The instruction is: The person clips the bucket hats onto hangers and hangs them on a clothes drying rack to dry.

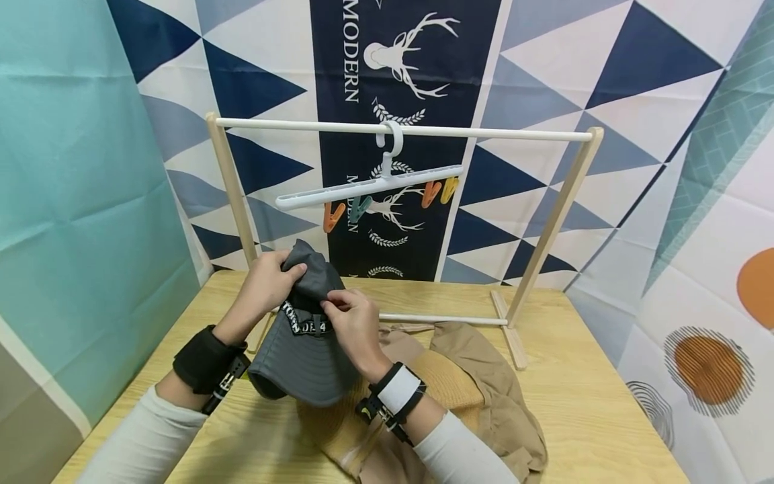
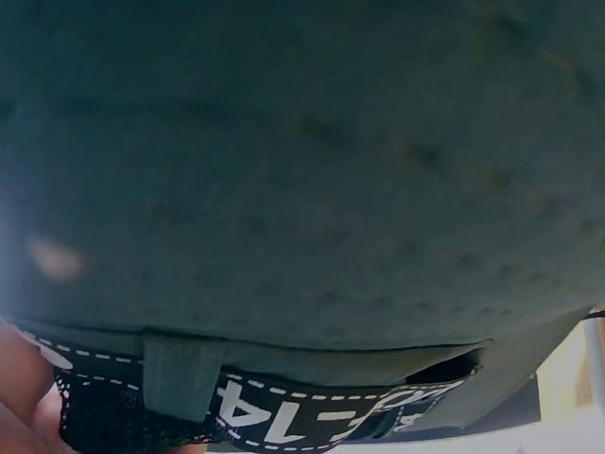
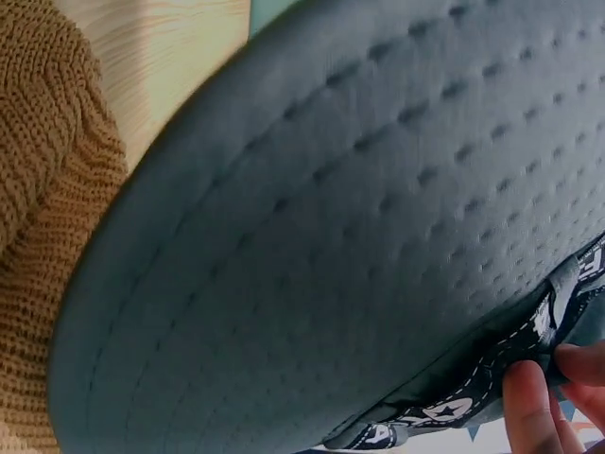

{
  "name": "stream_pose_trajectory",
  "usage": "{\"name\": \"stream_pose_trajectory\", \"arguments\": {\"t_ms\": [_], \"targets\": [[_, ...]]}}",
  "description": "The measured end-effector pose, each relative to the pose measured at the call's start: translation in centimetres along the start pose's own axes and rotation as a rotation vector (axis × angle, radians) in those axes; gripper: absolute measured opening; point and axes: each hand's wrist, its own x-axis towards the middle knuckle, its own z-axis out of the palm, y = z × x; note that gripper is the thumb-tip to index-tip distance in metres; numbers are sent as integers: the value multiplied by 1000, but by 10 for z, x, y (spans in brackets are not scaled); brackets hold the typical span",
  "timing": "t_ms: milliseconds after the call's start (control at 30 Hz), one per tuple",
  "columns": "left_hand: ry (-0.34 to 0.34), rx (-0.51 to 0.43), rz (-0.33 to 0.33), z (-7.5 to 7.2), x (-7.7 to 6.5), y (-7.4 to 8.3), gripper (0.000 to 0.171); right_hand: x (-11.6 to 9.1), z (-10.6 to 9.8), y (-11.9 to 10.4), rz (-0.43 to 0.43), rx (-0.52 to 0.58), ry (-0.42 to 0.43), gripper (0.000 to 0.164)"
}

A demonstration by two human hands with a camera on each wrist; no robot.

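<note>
Both the left grip [image 1: 265, 282] and right grip [image 1: 357, 328] pinch the grey cap [image 1: 308, 370], apparently adjusting its crown [image 1: 313, 272], so the next move likely calls for gentle shaping.

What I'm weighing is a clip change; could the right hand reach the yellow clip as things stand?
Probably not just yet: the right hand pinches the grey cap. Once freed, its way to the yellow clip under the hanger looks open.

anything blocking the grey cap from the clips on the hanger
Nothing visible: the left hand and right hand hold the grey cap, and the head view shows no object between it and the nearest orange clip, above on the hanger.
</note>
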Motion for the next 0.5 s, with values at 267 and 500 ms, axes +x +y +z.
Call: {"name": "stream_pose_trajectory", "arguments": {"t_ms": [267, 500], "targets": [[112, 25, 45, 11, 3, 8, 26, 7, -8, 0, 0, -45, 10, 6], [136, -15, 68, 20, 6, 13, 22, 11, -21, 4, 57, -100, -69, 8]]}}
